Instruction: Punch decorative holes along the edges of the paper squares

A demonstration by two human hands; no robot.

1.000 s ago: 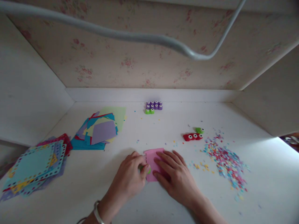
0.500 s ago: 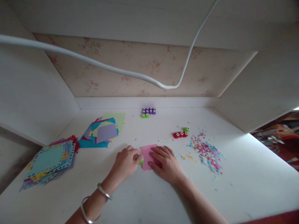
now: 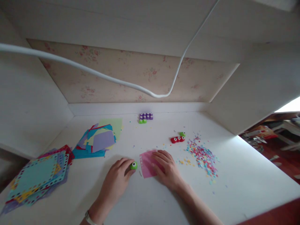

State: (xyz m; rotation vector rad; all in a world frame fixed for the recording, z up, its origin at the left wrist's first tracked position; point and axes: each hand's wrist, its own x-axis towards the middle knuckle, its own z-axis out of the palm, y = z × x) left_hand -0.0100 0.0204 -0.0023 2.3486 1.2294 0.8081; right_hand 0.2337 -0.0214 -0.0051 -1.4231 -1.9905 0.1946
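A small green craft punch [image 3: 133, 165] with a round white-and-black top is pinched between the thumb and fingers of my left hand [image 3: 116, 178]. It sits just left of a pink paper sheet [image 3: 146, 166], apart from its edge. Along the upper part of that left edge runs a row of small punched holes. My right hand [image 3: 169, 171] lies with outstretched fingers on the right side of the sheet, pressing it to the table and covering part of it. A thin, small scrap lies beside the sheet's lower left edge.
Purple and green punches [image 3: 146, 117] stand at the back. Red punches [image 3: 177, 139] with a green one [image 3: 182, 134] sit right of the sheet, near scattered confetti [image 3: 202, 156]. Coloured papers [image 3: 103, 141] and bordered sheets [image 3: 37, 172] are stacked left. A white cable [image 3: 105, 76] hangs across.
My left hand has drawn the green punch off the pink paper's left edge, leftward. My right hand stays on the paper. The camera view has shifted slightly.
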